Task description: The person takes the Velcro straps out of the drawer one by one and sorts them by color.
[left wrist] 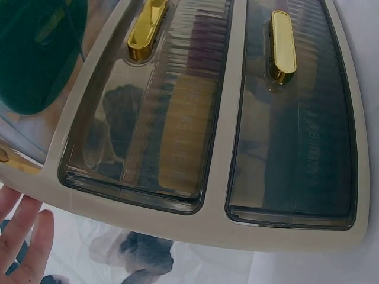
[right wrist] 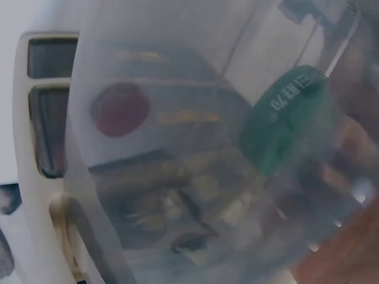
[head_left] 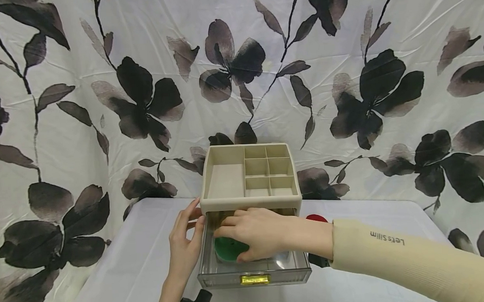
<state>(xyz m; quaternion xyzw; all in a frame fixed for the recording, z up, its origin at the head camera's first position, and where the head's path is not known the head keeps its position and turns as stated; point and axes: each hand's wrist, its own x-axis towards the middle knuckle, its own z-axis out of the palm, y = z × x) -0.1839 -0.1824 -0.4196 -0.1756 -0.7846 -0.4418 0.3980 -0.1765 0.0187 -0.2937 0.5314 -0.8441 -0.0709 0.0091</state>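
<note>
A cream desktop organizer (head_left: 251, 203) stands on the table with its clear upper drawer (head_left: 215, 278) pulled out. My right hand (head_left: 259, 233) reaches down into that drawer and grips a round, flat green thing (head_left: 228, 250), fingers at its far edge and thumb at its near edge. White lettering shows on the side of the green thing (right wrist: 290, 115) in the right wrist view; its exact kind is unclear. My left hand (head_left: 185, 239) rests its fingertips against the organizer's left side, fingers fairly straight. My right hand hides part of the drawer's inside.
Lower drawers with gold handles (left wrist: 283, 47) are closed and hold various things. Compartments (head_left: 256, 168) divide the organizer's top. A red round thing (head_left: 316, 218) and a black thing (head_left: 319, 260) lie right of it, partly behind my right arm. Floral cloth (head_left: 230, 70) hangs behind the white table (head_left: 133, 264).
</note>
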